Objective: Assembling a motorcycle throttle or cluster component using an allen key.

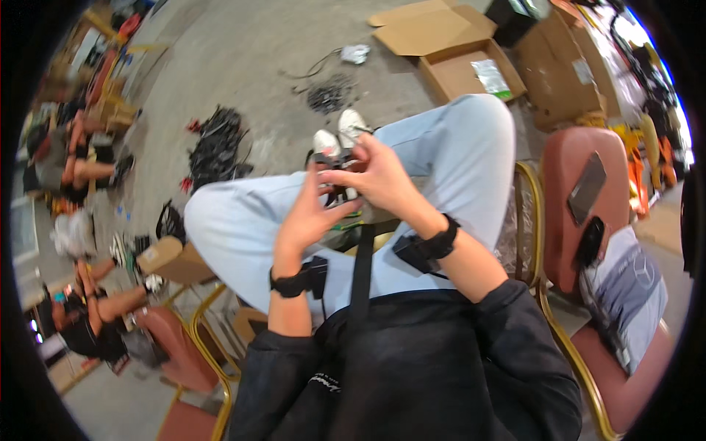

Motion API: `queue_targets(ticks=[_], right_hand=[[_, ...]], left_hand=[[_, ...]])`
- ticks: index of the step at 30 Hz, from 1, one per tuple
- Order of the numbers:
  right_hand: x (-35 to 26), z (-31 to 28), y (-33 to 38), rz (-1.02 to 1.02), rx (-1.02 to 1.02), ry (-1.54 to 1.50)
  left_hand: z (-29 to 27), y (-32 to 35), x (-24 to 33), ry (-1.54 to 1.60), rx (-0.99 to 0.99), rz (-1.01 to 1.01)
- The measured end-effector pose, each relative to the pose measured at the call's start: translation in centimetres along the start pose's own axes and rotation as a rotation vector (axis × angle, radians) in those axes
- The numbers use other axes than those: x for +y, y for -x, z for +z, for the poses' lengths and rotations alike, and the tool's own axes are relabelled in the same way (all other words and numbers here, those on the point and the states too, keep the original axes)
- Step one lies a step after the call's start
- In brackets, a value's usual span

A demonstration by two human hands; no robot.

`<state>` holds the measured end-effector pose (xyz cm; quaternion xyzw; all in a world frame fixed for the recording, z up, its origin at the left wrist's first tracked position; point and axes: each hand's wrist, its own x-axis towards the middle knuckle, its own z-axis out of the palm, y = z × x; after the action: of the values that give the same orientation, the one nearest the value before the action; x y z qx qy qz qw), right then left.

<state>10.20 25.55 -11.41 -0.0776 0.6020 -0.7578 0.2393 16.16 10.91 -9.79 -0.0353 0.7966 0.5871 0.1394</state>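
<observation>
My left hand and my right hand meet between my knees, above my white shoes. Between the fingertips is a small black piece, partly covered by the fingers, so its kind does not show. The right thumb and fingers pinch toward it. My left index finger reaches up to the same piece, while the left thumb stretches out below, toward the right hand. Black bands with small black boxes sit round both wrists. A black strap hangs down in front of me.
On the floor ahead lie a tangled black heap, a smaller pile of dark bits and an opened cardboard box. To the right, a chair carries a phone and a grey bag. Other people sit at the left.
</observation>
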Motion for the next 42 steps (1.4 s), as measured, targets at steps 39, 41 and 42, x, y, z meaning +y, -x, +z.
queue_targets(ticks=[39,41,42], right_hand=[[0.1,0.0,0.6,-0.440,-0.197,0.925],[-0.1,0.0,0.5,-0.497,-0.202,0.984],[0.0,0.0,0.5,-0.496,-0.199,0.984]], left_hand=[[-0.5,-0.8,-2.4,0.898,0.176,-0.011],[-0.7,-0.7,-2.5,0.954,0.181,-0.027],[-0.8,-0.8,-2.6,0.991,0.167,-0.089]])
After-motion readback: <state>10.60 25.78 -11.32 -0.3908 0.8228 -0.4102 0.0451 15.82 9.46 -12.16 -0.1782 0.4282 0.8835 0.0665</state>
